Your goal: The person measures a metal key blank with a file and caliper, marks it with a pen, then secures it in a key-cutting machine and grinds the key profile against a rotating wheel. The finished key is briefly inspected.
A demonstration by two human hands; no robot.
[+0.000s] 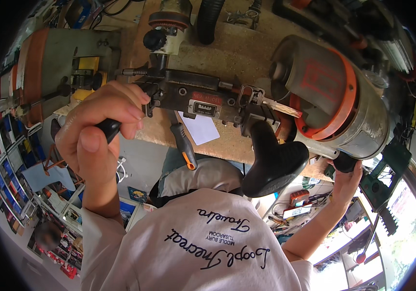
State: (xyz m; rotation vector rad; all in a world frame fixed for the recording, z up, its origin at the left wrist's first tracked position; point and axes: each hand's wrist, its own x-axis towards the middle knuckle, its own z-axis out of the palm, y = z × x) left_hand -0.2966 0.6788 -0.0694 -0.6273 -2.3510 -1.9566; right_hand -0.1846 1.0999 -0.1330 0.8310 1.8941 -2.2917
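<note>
A bench machine with a dark metal carriage (188,99) spans the worktop. My left hand (96,121) is closed at the carriage's left end, thumb and fingers wrapped round a black lever handle (108,128). At the right, my right hand (348,182) has its fingers on a black knob (345,162) below a grey cylindrical housing (363,116) with an orange rim. A small clamp (259,116) sits at the carriage's right end, beside a thin light-coloured strip (283,107). A large black T-shaped handle (276,162) sticks out towards me.
A black-and-orange screwdriver (183,145) lies over the bench's near edge, next to a white paper (199,127). A second grey machine (52,72) stands at the left. A green tool (387,169) is at the far right. Filled shelves (11,165) line the left side.
</note>
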